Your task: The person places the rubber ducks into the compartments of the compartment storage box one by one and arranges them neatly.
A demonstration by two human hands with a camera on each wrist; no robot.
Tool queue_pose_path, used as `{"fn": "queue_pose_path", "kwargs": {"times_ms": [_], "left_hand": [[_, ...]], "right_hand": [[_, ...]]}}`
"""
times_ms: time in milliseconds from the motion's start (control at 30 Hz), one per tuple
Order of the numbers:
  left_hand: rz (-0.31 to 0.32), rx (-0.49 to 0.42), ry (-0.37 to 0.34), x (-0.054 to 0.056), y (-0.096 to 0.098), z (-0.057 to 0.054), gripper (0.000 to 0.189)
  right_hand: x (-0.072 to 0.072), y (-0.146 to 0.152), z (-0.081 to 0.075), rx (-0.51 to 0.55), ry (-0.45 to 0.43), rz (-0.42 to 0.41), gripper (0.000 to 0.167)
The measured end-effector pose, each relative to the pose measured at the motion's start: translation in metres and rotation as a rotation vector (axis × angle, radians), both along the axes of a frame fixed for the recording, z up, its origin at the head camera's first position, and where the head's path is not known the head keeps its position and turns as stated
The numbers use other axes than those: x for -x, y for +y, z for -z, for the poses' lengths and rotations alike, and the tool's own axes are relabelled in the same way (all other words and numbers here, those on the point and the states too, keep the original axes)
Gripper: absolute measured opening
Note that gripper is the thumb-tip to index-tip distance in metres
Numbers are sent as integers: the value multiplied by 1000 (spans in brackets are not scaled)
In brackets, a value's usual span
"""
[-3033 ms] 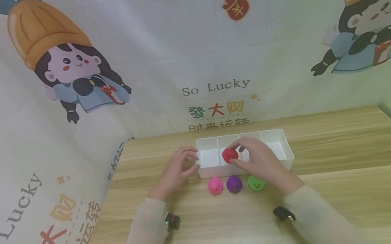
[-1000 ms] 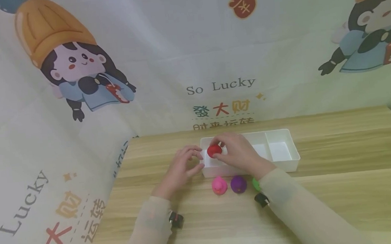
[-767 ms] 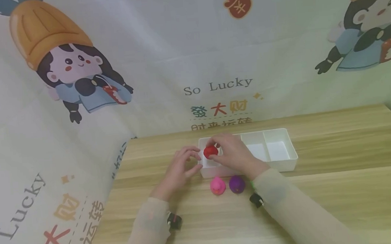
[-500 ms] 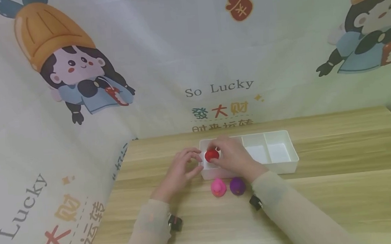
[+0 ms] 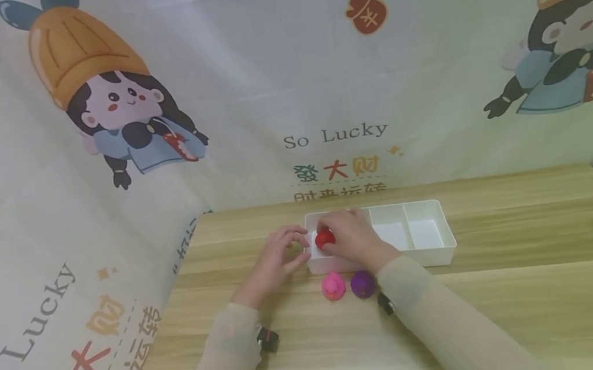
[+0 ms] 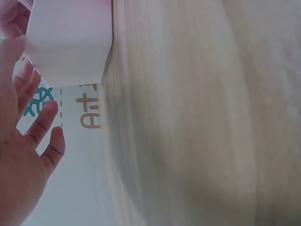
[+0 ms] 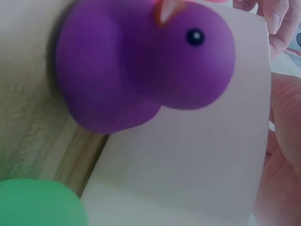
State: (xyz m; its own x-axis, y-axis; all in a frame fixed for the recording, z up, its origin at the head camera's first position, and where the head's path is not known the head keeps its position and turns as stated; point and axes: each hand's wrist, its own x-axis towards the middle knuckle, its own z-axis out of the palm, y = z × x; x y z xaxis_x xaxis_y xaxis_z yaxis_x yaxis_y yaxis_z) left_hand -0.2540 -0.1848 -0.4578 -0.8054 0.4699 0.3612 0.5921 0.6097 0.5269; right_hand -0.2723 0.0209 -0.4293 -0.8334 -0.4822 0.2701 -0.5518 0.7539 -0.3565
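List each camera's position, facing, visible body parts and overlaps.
Head: worn there, facing forward and down at the white rectangular plastic box; left hand, right hand, pale sleeves show.
Left wrist: worn there, facing the box's end; mostly left hand shows.
Right wrist: worn there, facing the rounded purple toy duck and box's side; mostly right hand shows.
Shared, head and right wrist: duck, box.

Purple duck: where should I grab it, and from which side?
Probably pinch the purple duck by its round head, from above: it stands upright, narrows below the head, and has the white box close behind and the pink duck beside it.
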Motion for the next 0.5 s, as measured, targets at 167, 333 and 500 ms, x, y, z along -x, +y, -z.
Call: {"fn": "queue_pose_path", "kwargs": {"times_ms": [167, 333, 500], "left_hand": [[0, -8, -4, -2, 0, 0, 18], [-1, -14, 7, -2, 0, 1, 18], [-2, -17, 7, -2, 1, 1, 18]], "right_hand": [[3, -2, -1, -64, -5, 8, 26], [5, -3, 0, -98, -12, 25, 27], [6, -6, 2, -115, -31, 40, 26]]}}
